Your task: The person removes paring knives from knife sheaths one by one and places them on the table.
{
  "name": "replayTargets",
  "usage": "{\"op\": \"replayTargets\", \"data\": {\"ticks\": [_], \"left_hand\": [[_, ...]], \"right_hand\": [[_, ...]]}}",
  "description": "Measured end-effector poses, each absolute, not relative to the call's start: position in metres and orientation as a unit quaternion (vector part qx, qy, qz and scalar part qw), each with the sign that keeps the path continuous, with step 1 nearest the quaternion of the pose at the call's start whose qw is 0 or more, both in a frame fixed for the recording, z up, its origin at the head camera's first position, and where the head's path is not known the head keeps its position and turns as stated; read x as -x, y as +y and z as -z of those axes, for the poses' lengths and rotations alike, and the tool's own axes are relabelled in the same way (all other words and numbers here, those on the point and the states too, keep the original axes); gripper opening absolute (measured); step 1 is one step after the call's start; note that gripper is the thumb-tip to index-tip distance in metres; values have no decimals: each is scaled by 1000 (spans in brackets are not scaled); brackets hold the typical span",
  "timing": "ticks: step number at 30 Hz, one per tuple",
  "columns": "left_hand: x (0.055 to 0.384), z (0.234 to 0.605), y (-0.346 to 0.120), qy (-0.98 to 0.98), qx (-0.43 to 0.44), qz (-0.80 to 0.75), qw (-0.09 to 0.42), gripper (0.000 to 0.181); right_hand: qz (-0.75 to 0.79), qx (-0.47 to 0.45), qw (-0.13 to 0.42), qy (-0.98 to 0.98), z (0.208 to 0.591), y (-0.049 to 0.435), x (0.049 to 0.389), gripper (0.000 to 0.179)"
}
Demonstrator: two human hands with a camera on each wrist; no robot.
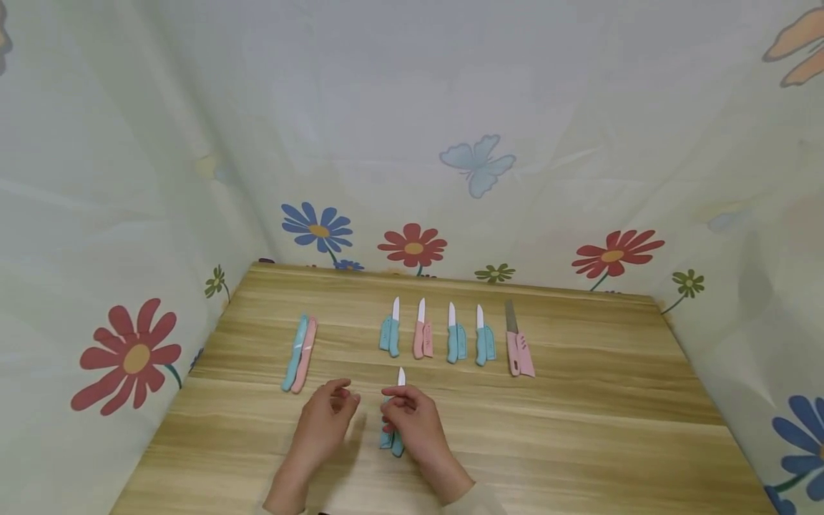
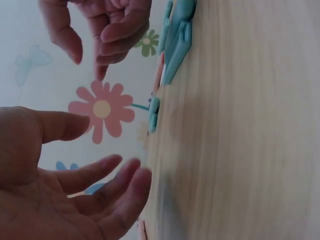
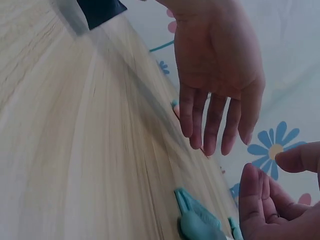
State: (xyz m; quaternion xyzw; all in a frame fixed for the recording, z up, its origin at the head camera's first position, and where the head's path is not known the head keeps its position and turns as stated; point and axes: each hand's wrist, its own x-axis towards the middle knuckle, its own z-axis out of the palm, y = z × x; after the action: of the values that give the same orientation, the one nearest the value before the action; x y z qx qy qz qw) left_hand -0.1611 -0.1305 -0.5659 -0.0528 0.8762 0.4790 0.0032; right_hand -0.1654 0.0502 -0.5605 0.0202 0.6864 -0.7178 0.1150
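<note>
My right hand (image 1: 420,423) hovers over a small teal-handled knife (image 1: 397,448), its fingers loosely bent and holding nothing. The knife lies on the table with its white blade pointing away, and a teal blade sheath (image 1: 385,438) sits against its left side; the hand covers part of both. To their left, my left hand (image 1: 324,423) is in the air, fingers relaxed, nothing in its grasp. In the right wrist view the knife (image 3: 196,225) lies on the wood below the right hand (image 3: 280,205). The left wrist view shows both hands apart from each other.
Farther back on the table (image 1: 579,443) stretches a row of several knives, each beside its sheath: teal ones (image 1: 394,343), a pink one (image 1: 419,340), and a larger pink one (image 1: 513,350) at the right. Two slim pieces, teal (image 1: 295,355) and pink (image 1: 305,357), lie side by side at left.
</note>
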Motion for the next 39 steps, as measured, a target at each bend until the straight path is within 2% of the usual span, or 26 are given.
{"op": "replayTargets", "data": {"ticks": [7,14,32,39], "left_hand": [[167,558,-147,904,86,-416,-50,60],[171,560,-159,928,73,-360,-53,67],[166,570,-158,947,35,-317,-22,64],[165,567,-157,939,31,-338,-48,56]], "right_hand": [[756,4,139,640,554,24,172,42],[773,13,168,611,553,-5,181,52],[740,-2,183,648,560,-36,189,55],[715,16,194,672,558,-42,191,63]]}}
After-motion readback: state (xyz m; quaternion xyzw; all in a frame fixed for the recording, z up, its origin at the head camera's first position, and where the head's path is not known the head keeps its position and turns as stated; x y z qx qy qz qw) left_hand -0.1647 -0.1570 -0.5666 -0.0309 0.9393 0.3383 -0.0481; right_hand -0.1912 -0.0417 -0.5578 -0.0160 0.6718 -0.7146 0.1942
